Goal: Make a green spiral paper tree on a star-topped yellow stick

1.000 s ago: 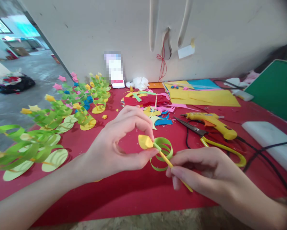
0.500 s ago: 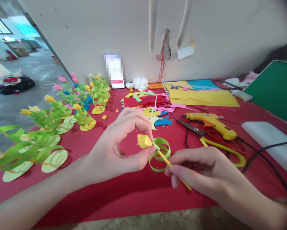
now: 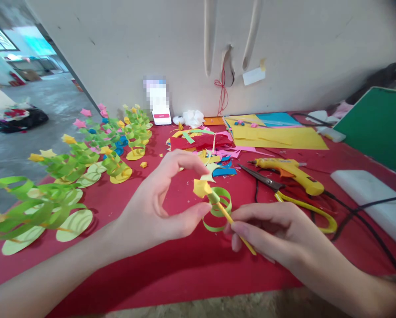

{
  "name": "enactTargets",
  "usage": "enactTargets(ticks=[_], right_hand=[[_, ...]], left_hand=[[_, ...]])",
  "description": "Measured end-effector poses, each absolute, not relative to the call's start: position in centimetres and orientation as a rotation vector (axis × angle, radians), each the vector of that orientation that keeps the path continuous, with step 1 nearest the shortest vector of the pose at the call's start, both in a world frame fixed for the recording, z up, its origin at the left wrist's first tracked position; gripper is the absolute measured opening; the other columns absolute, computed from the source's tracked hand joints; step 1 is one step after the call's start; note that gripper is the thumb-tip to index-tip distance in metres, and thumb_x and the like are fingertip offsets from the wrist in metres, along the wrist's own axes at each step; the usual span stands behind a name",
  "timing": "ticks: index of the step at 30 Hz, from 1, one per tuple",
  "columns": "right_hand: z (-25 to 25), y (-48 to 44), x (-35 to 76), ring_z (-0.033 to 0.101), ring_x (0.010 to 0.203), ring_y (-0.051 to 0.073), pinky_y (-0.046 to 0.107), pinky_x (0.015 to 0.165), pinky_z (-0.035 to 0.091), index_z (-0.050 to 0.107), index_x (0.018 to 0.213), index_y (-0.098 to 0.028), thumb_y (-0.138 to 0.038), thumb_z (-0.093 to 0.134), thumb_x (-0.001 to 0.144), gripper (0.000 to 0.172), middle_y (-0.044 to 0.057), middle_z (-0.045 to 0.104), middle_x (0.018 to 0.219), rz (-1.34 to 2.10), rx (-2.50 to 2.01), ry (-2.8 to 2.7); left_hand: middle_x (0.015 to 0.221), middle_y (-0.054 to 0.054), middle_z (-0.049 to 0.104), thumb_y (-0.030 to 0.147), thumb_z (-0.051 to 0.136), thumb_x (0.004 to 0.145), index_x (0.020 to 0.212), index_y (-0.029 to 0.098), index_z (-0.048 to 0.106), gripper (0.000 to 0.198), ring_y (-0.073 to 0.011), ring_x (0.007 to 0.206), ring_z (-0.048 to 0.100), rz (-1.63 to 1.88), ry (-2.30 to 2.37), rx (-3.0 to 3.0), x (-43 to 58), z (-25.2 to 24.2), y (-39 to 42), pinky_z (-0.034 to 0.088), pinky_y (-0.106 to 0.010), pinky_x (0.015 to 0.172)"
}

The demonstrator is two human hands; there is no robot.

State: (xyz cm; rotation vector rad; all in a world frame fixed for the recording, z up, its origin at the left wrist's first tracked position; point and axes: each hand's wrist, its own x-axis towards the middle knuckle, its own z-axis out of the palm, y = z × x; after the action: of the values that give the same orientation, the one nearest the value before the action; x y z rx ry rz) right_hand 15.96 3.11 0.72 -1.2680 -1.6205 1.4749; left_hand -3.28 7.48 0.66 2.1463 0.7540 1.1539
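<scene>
My right hand (image 3: pixel 270 234) pinches a thin yellow stick (image 3: pixel 226 213) that slants up to the left. At its upper end sits a yellow paper star (image 3: pixel 201 188), with green paper wrapped just below it. A curled green paper strip (image 3: pixel 224 193) hangs in loops beside the stick. My left hand (image 3: pixel 171 198) is around the star end, thumb and index finger parted with a gap between them; the thumb tip is close to the green wrap.
Finished green spiral paper pieces (image 3: pixel 65 163) stand on the red table (image 3: pixel 145 274) at left. Paper scraps (image 3: pixel 201 141), scissors (image 3: pixel 267 181), a yellow glue gun (image 3: pixel 290 170), a white block (image 3: pixel 366 198) and black cables lie beyond and right. A phone (image 3: pixel 161 115) leans on the wall.
My left thumb and index finger have parted from the green wrap below the star. The stick, still in my right hand, has shifted slightly left, and the star shows its points more.
</scene>
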Motion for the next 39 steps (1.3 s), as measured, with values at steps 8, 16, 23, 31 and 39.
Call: enactTargets(ticks=[8,16,23,31,39], right_hand=[[0.1,3.4,16.5,0.042,0.043,0.004,0.016,0.038,0.03,0.065,0.073,-0.017,-0.023,0.051,0.082,0.018,-0.001,0.062,0.062,1.368,-1.223,-1.633],[-0.5,4.0,15.9,0.039,0.046,0.004,0.016,0.042,0.032,0.06,0.076,-0.016,-0.028,0.048,0.085,0.02,0.0,0.061,0.068,1.451,-1.273,-1.608],[-2.3,4.4,14.9,0.039,0.047,0.004,0.016,0.042,0.031,0.057,0.077,-0.015,-0.032,0.043,0.087,0.024,0.0,0.057,0.067,1.567,-1.241,-1.585],[-2.6,6.9,11.1,0.051,0.055,0.008,0.017,0.046,0.042,0.055,0.083,-0.015,-0.03,0.048,0.083,0.017,0.0,0.057,0.068,1.493,-1.124,-1.912],[-4.3,11.7,5.6,0.054,0.066,0.011,0.028,0.064,0.045,0.058,0.077,-0.013,-0.025,0.05,0.085,0.017,0.0,0.059,0.073,1.01,-1.119,-2.284]], left_hand=[[0.079,-0.001,0.053,0.02,0.04,0.087,0.089,0.024,0.05,0.011,-0.0158,0.077,0.054,1.067,1.17,2.221,-7.7,-0.9,5.4,0.047,-0.022,0.061],[0.102,-0.004,0.059,0.029,0.049,0.082,0.106,0.026,0.049,0.024,-0.0222,0.09,0.059,0.536,1.451,2.595,-14.0,-4.6,2.5,0.05,-0.029,0.074],[0.105,-0.006,0.06,0.039,0.058,0.073,0.106,0.022,0.051,0.038,-0.0259,0.093,0.058,0.414,1.635,2.577,-14.2,-4.8,1.9,0.05,-0.036,0.077],[0.112,-0.006,0.052,0.034,0.052,0.079,0.112,0.023,0.048,0.035,-0.0242,0.103,0.05,0.301,1.603,2.394,-14.4,-5.3,2.0,0.044,-0.038,0.087],[0.109,-0.006,0.047,0.029,0.052,0.079,0.103,0.021,0.048,0.025,-0.0229,0.102,0.046,0.303,1.555,2.303,-14.1,-4.9,1.9,0.039,-0.038,0.089]])
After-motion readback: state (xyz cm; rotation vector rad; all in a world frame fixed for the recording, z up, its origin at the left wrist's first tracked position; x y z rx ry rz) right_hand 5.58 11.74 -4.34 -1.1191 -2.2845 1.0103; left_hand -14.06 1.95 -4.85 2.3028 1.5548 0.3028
